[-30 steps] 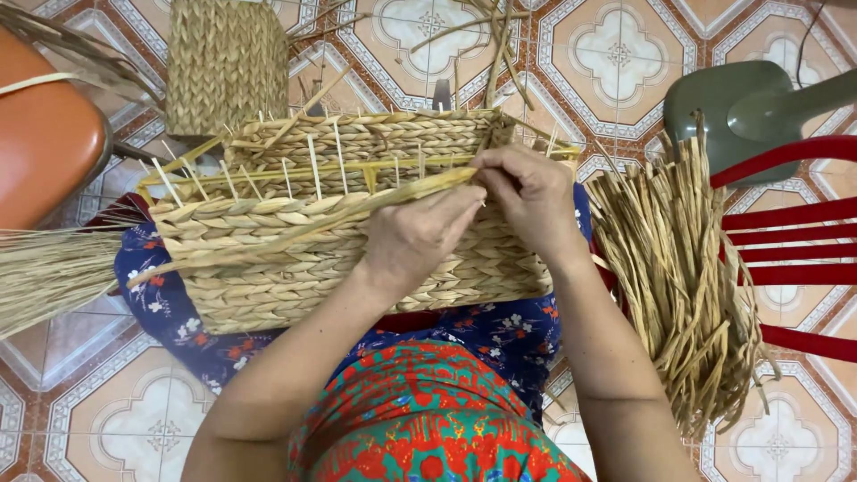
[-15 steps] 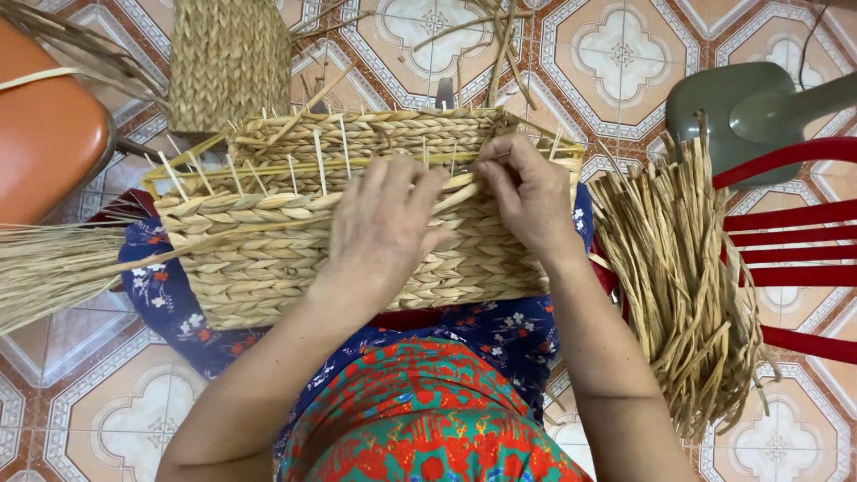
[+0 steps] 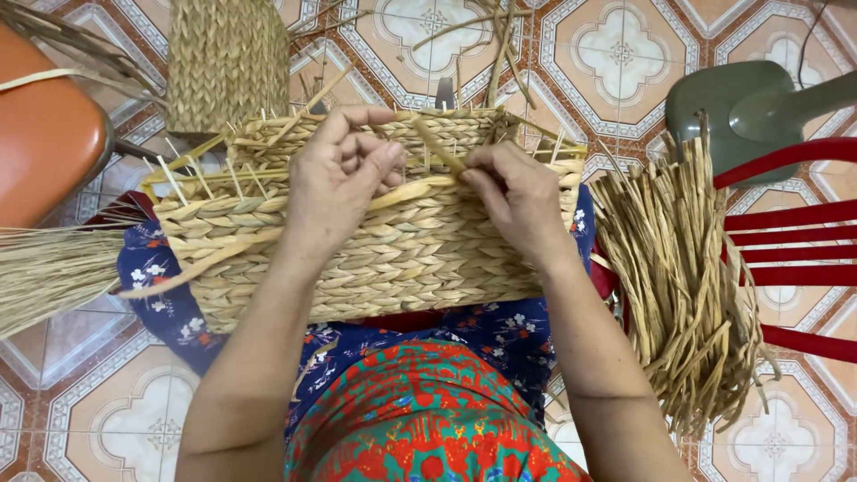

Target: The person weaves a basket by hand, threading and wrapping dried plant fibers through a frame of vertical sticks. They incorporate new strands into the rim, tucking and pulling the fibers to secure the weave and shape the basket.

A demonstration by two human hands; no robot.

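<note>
On the person's lap lies a half-woven straw basket [image 3: 375, 241]. The left hand [image 3: 344, 178] rests loosely curled on its rim; the right hand [image 3: 513, 192] pinches a straw strand [image 3: 436, 153].

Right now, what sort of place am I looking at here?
Probably a home floor used as a weaving spot. A person sits with a half-woven straw basket on the lap, both hands at its rim. Patterned floor tiles, a bundle of straw strips and a finished woven piece lie around.
</note>
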